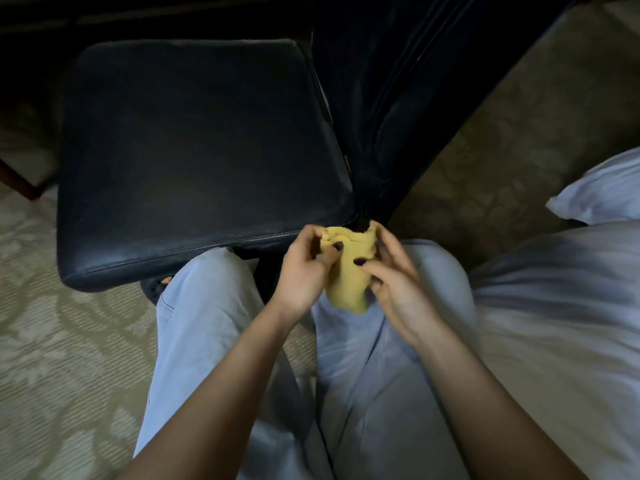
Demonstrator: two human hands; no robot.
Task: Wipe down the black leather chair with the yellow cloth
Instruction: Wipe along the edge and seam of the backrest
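A pale patterned carpet (pixel 59 344) covers the floor on the left and continues far right. At the right edge, white bedding (pixel 561 327) spreads from near to mid-scene, with a white pillow (pixel 602 188) lying just beyond it. Light blue trousers (pixel 207 341) fill the near centre, a dark shoe (pixel 154 289) shows at the left trouser hem, and a reddish wooden leg (pixel 17 181) stands at the far left edge.

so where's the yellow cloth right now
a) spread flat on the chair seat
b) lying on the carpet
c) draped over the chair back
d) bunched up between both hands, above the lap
d: the yellow cloth is bunched between the left hand and right hand, held above the person's lap and just short of the black leather chair seat, not touching it.
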